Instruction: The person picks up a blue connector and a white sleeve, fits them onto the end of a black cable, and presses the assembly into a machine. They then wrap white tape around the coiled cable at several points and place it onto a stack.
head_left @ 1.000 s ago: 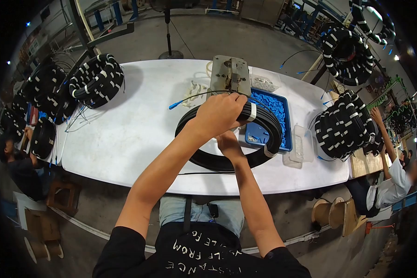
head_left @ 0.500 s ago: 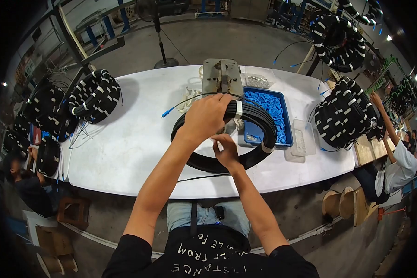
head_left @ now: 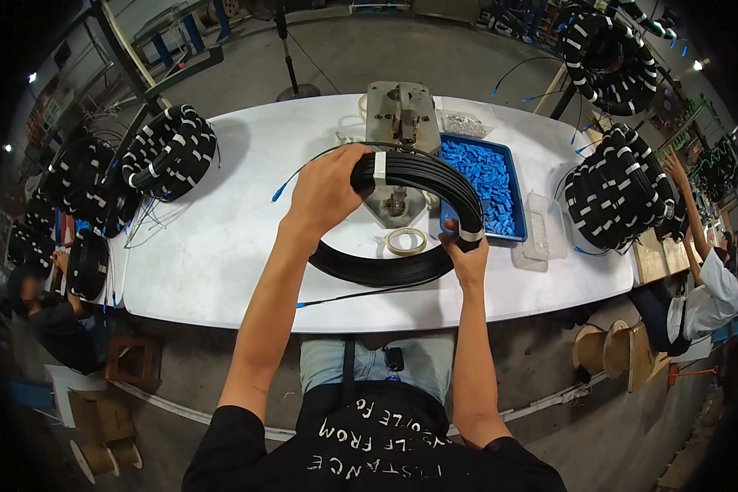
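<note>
A thick coil of black cable is tilted above the near middle of the table, bound with white tape bands. My left hand is wrapped round its upper left part, beside one band. At the right side, my right hand grips the coil by another band. One cable end with a blue connector sticks out to the left of my left hand. A second blue-tipped end lies below the coil. Through the ring I see a roll of tape on the table.
A metal bench device stands behind the coil. To its right are a blue tray of small blue parts and clear plastic boxes. Finished-looking coils stand at the left and right. Other people sit at both sides.
My right hand has gone from inside the ring to the coil's right side. The coil has turned counterclockwise, its top band shifting left with my left hand. The tape roll now shows.
</note>
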`<action>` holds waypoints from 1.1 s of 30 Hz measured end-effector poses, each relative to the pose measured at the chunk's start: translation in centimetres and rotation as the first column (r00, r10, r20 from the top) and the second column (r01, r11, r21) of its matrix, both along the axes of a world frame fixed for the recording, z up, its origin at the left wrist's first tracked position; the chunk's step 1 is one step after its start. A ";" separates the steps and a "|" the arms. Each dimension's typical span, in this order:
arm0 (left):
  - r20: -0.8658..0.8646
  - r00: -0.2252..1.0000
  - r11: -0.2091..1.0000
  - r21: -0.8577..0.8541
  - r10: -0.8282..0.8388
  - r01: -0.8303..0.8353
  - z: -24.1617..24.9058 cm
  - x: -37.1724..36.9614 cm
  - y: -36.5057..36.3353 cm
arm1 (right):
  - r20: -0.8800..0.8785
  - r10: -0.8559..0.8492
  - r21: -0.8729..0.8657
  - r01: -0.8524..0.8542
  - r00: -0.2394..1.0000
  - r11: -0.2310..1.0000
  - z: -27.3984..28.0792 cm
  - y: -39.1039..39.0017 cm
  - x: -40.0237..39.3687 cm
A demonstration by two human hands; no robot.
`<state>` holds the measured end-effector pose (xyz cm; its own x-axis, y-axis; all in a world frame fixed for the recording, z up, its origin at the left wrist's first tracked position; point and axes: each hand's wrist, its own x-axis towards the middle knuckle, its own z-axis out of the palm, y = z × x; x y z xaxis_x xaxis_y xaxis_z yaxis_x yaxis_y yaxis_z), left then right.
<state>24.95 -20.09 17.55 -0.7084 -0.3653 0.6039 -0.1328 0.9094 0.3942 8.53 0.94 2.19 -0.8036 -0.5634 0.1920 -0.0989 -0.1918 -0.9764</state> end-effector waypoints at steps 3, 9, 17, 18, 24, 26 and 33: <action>-0.067 0.998 1.000 -0.001 -0.002 0.002 -0.2 1.4 0.3 | -0.084 -0.115 -0.039 0.112 0.990 0.993 -0.9 -0.8 -0.2; -0.091 0.995 0.994 0.095 -0.047 0.055 -0.8 5.1 0.1 | -0.139 -0.160 -0.140 0.141 0.977 0.980 2.6 -0.4 2.6; -0.054 0.993 0.962 0.256 0.107 -0.090 -3.1 8.8 0.6 | -0.513 0.006 0.153 0.084 0.858 0.985 10.9 -0.6 3.0; -0.013 0.991 0.921 0.370 0.134 -0.120 -3.1 9.2 0.8 | -0.580 0.043 0.209 0.098 0.813 0.973 11.9 -0.8 3.2; 0.381 0.902 0.920 0.242 0.204 -0.310 -1.2 14.0 0.5 | -0.725 0.117 0.288 0.144 0.679 0.947 13.8 -2.5 3.4; 0.360 0.892 0.863 0.319 0.272 -0.392 0.6 14.5 0.4 | -0.721 0.121 0.286 0.134 0.682 0.949 14.0 -2.8 3.3; -0.130 0.992 0.977 0.210 -0.002 0.029 2.3 9.5 -1.7 | -0.705 0.146 0.315 0.121 0.694 0.941 13.4 -3.4 3.1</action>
